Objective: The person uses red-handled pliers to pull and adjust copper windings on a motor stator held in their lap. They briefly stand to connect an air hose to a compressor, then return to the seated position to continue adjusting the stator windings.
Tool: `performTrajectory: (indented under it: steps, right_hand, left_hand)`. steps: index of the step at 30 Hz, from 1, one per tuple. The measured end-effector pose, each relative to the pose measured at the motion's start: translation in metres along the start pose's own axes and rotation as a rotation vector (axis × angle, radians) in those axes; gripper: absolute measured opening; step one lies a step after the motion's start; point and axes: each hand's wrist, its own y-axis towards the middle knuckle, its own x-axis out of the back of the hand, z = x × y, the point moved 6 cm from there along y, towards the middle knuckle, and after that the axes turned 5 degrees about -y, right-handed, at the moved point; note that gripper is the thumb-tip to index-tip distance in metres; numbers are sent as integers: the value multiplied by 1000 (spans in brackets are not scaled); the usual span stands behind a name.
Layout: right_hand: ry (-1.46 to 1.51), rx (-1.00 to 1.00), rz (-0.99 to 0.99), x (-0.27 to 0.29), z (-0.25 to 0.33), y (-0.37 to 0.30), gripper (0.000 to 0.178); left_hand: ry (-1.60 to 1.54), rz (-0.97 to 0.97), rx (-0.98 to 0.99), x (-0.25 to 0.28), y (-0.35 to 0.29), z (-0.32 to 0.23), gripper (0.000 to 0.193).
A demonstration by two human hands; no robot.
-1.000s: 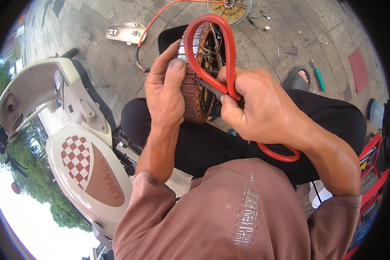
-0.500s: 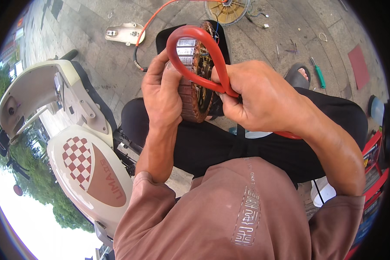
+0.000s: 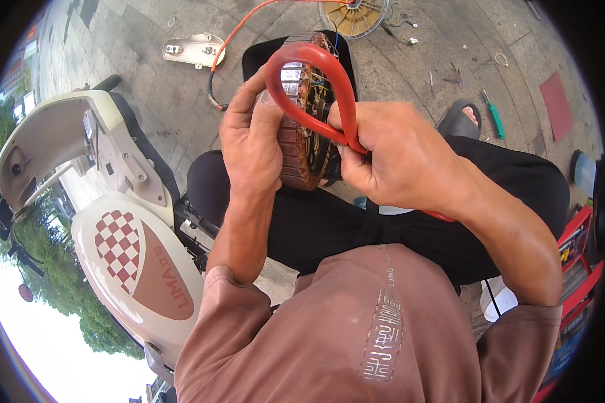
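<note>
Upright between my knees stands a round motor stator (image 3: 293, 151), with dark metal teeth around its rim and copper windings along its edge. My left hand (image 3: 254, 141) is closed on its left side, thumb over the rim close to a red loop. That loop is a thick, smooth red tube (image 3: 346, 87), bent in front of the stator. My right hand (image 3: 400, 151) grips the tube in a fist where its two sides cross, just right of the stator. More red shows below the right wrist. The right fingertips are partly hidden.
A cream scooter (image 3: 138, 269) stands close on my left. On the paving lie an orange hose (image 3: 230, 37), a cream cover (image 3: 193, 52), a motor end plate (image 3: 353, 17) and a green-handled screwdriver (image 3: 493, 115). A red toolbox (image 3: 575, 242) sits at right.
The red loop has shifted slightly right and down over the stator. My right hand keeps its grip on the tube, and my left hand stays on the stator.
</note>
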Motion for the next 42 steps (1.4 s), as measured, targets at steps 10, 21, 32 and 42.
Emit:
performTrajectory:
  steps: [10,21,32,42]
  right_hand:
    - [-98,-34,180,9,4,5,11]
    - [-301,-17,121,7,16,0,11]
    - [-218,29,72,9,12,1,15]
    - [-171,-4,162,9,11,4,12]
  left_hand:
    - [56,-48,-33,9,-3,4,32]
    - [79,-39,-25,6,0,5,38]
    - [20,16,-22,9,2,9,39]
    - [38,-43,-13,5,0,5,27]
